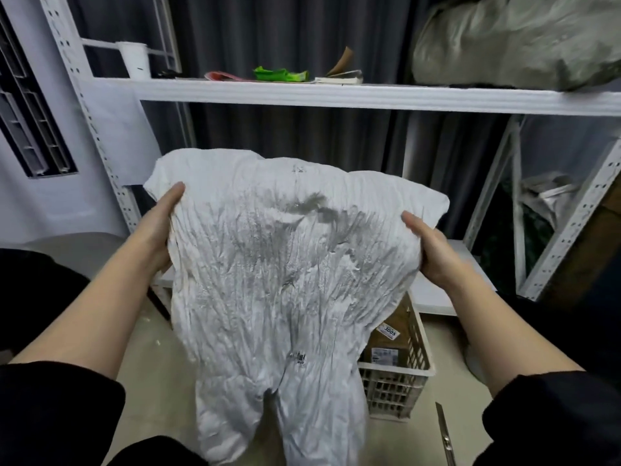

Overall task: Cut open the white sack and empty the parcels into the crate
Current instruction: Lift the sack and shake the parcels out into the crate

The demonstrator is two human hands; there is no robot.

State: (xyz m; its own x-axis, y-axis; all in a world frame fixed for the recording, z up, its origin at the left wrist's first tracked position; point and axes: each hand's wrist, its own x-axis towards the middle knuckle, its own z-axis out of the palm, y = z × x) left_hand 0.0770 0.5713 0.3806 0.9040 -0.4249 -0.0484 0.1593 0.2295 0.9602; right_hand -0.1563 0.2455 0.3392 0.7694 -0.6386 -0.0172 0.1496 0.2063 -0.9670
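The crumpled white sack [268, 270] hangs upside down in front of me, its lower end drooping toward the floor. My left hand [158, 227] grips its upper left corner, thumb on top. My right hand [433, 250] grips the upper right corner the same way. Behind the sack, on the floor, stands the white lattice crate [396, 385]. Brown cardboard parcels [389, 341] with labels lie inside it; the sack hides most of the crate.
A knife [445, 432] lies on the beige floor at the lower right. White metal shelving [336, 95] stands behind, holding a cup, papers, a green item and a large grey-green bag [517, 42]. Dark curtains hang behind the shelving.
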